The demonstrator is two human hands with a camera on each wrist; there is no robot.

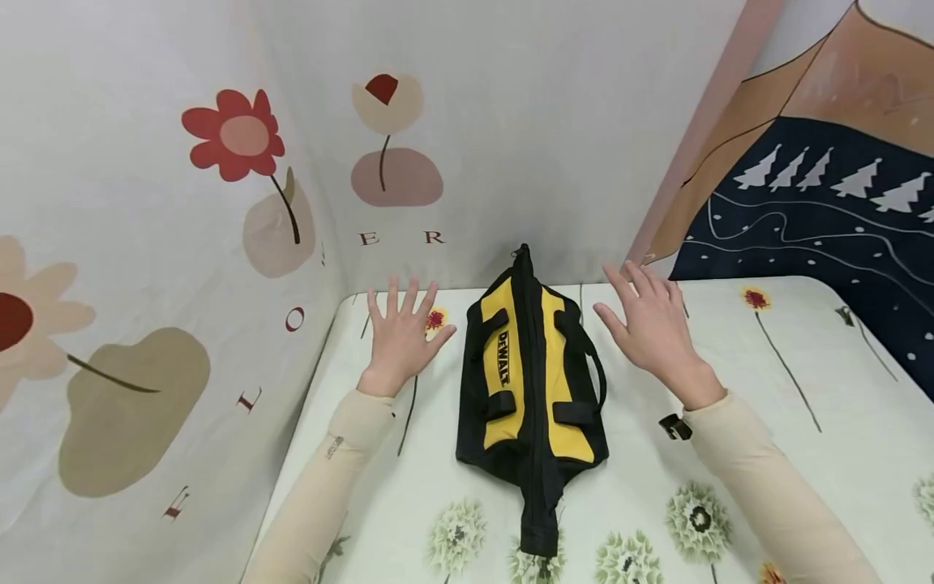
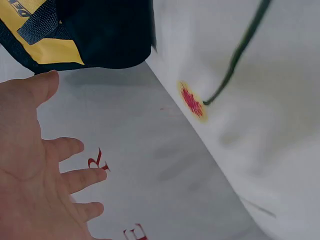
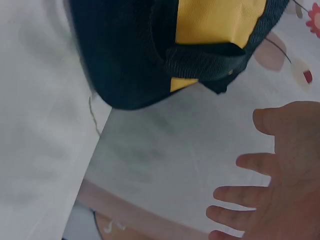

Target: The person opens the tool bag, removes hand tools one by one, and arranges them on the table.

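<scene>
A black and yellow DeWalt tool bag [image 1: 514,349] rests on the table in the head view, its dark zipper running from back to front. To its left, my left hand [image 1: 401,339] is held with fingers spread and touches nothing. On the other side, my right hand [image 1: 649,324] hovers with straight fingers, apart from the bag. In the left wrist view, the bag [image 2: 110,35] appears at the top, beyond the thumb of the left hand [image 2: 40,160]. The right wrist view shows the bag [image 3: 125,55] at upper left and the right hand [image 3: 285,180] at lower right.
The table [image 1: 620,503] has a white cloth printed with flowers and dandelions. A pale fabric wall [image 1: 525,122] with printed flowers and letters stands behind and at the left. Dark blue fabric [image 1: 817,211] with white trees hangs at the right.
</scene>
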